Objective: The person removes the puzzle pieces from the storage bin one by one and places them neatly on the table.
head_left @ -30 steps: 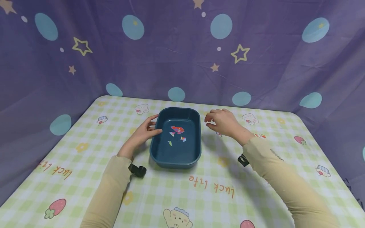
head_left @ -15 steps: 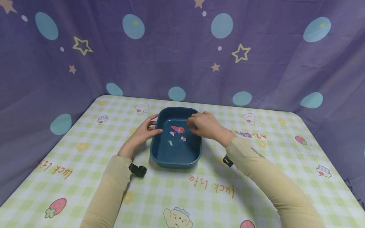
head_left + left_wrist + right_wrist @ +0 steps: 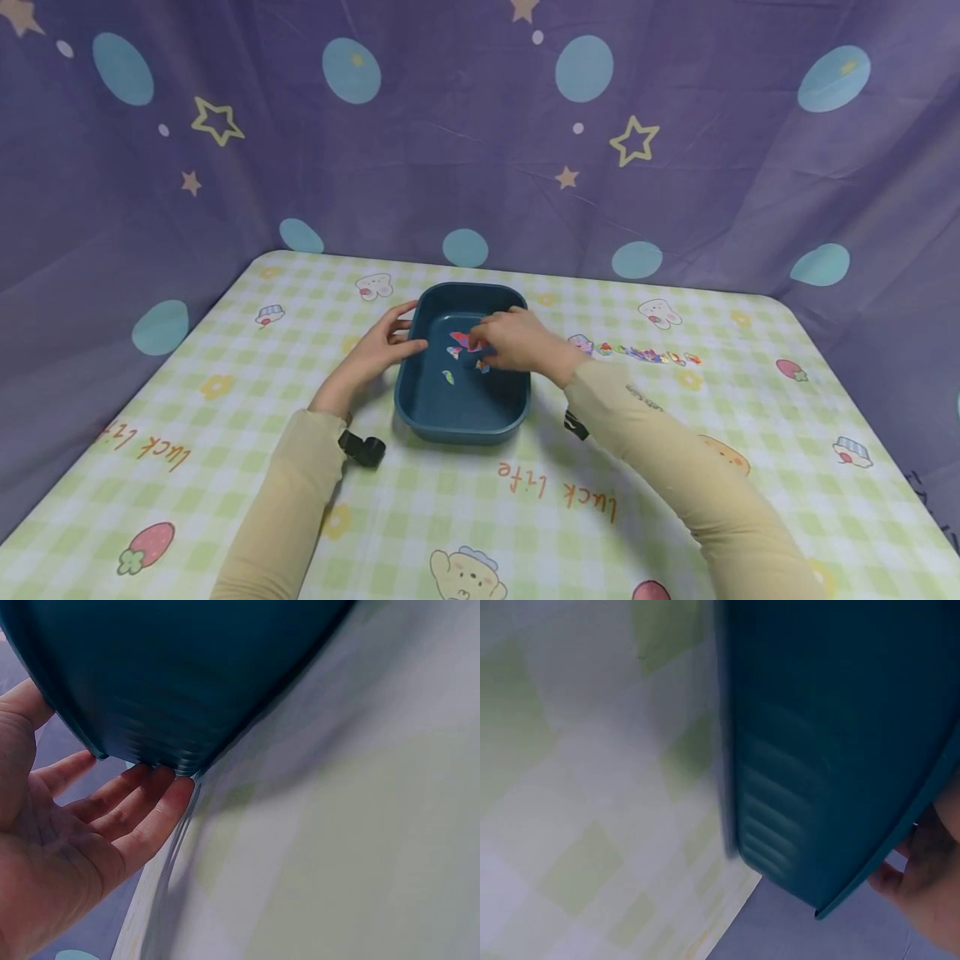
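Note:
A dark teal plastic bin (image 3: 457,417) stands on the tablecloth, with several small colourful flat cut-outs on its floor. Among them are a red one (image 3: 461,338), a small pale one (image 3: 454,352) and a green leaf-like one (image 3: 447,377). My left hand (image 3: 375,347) holds the bin's left side, thumb over the rim and fingertips against the outer wall (image 3: 150,697). Reaching in over the right rim, my right hand (image 3: 517,340) has bent fingers at the red cut-out, thumb and forefinger apart. In the right wrist view the bin's wall mostly hides that hand (image 3: 930,885).
Right of the bin, a row of small colourful cut-outs (image 3: 645,355) lies on the table, starting with a purplish one (image 3: 581,343). The checked tablecloth (image 3: 405,533) carries printed pictures and lettering. A purple curtain (image 3: 465,167) hangs behind the table.
My right hand has moved left from beside the bin, over its rim and down to the cut-outs inside. The row on the table has come into sight. My left hand stays put.

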`<state>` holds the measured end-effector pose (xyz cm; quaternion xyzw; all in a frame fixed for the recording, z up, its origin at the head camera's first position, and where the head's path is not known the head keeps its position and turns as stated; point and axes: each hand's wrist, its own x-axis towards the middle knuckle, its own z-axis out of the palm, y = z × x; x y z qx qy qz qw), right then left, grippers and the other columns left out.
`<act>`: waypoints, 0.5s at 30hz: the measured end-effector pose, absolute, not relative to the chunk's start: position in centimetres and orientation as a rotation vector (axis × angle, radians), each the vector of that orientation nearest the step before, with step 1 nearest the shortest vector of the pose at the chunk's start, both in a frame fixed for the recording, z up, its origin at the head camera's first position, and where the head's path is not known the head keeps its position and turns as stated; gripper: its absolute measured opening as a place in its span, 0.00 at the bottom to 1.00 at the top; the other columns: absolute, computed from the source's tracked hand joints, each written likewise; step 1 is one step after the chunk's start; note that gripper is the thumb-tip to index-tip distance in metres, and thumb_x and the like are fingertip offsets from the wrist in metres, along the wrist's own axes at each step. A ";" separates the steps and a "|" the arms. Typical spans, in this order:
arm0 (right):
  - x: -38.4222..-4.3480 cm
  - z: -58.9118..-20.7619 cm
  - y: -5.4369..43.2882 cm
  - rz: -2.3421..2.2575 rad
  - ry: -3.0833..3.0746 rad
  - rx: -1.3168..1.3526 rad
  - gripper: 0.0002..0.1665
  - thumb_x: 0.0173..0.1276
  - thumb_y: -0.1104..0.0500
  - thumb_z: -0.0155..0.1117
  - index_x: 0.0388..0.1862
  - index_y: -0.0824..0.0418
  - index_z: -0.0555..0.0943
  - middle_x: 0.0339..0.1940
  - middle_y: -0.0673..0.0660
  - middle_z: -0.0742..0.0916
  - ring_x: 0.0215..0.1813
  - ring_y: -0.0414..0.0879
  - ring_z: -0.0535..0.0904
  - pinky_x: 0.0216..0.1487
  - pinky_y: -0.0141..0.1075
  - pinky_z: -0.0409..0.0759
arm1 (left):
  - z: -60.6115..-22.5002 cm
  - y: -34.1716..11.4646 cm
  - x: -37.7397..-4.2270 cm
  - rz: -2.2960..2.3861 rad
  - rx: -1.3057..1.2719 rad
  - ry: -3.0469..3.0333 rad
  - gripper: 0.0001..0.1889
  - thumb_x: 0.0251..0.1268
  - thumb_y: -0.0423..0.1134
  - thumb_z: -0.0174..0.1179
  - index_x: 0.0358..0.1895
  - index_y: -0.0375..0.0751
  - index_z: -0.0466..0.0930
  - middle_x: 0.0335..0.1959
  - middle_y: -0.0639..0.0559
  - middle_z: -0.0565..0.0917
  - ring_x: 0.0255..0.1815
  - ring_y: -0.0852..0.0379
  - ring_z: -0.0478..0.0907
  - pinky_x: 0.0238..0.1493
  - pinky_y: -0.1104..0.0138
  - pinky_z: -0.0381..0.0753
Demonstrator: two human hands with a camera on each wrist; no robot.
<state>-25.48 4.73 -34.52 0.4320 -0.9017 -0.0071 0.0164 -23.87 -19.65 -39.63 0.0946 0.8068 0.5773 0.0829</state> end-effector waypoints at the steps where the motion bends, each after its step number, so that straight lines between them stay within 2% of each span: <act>1: -25.5 -34.6 4.6 -0.034 -2.817 1.343 0.17 0.53 0.50 0.69 0.43 0.49 0.82 0.38 0.46 0.84 0.43 0.41 0.78 0.48 0.45 0.70 | -39.6 -19.6 -23.9 1.723 0.276 2.408 0.37 0.60 0.39 0.59 0.71 0.57 0.50 0.63 0.39 0.63 0.61 0.41 0.66 0.56 0.50 0.69; 15: -26.4 -36.0 3.8 -0.103 -2.907 1.322 0.13 0.54 0.51 0.67 0.40 0.48 0.82 0.33 0.44 0.83 0.38 0.38 0.78 0.47 0.45 0.70 | -39.7 -19.7 -23.8 1.721 0.293 2.400 0.38 0.59 0.43 0.60 0.71 0.57 0.50 0.63 0.39 0.63 0.61 0.41 0.66 0.56 0.50 0.69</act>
